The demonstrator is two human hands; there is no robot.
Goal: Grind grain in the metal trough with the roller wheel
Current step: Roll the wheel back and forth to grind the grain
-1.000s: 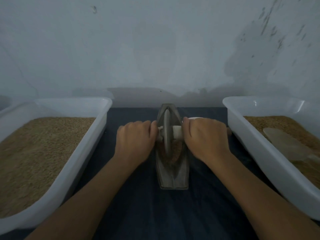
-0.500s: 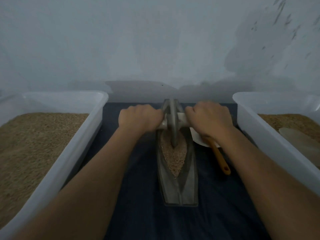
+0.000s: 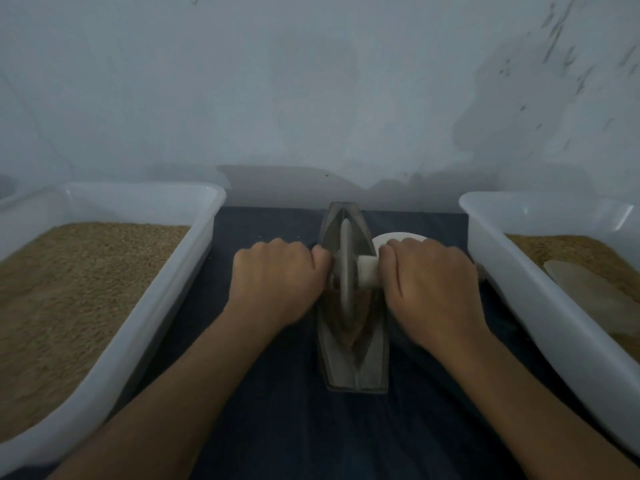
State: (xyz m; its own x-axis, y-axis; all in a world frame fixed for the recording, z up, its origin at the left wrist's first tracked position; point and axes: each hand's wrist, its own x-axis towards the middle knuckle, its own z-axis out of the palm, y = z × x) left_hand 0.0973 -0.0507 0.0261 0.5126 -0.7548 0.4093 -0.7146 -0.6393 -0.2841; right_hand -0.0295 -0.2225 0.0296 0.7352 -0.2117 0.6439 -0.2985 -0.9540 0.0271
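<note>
A boat-shaped metal trough (image 3: 372,362) lies lengthwise on the dark cloth in the middle. Brown grain (image 3: 358,317) fills its groove around the wheel. The grey roller wheel (image 3: 346,268) stands upright in the groove near the trough's middle, on a pale axle handle (image 3: 369,271). My left hand (image 3: 277,289) grips the handle's left end, which it hides. My right hand (image 3: 433,282) grips the right end.
A white tub (image 3: 162,303) full of grain stands at the left. Another white tub (image 3: 540,306) at the right holds grain and a pale scoop (image 3: 595,299). A white dish (image 3: 398,237) peeks out behind my right hand. A wall rises just behind the trough.
Both hands have pulled the wheel back from the trough's far end toward the middle, after pushing it there from about the same spot. The orange-handled tool is now hidden under my right arm.
</note>
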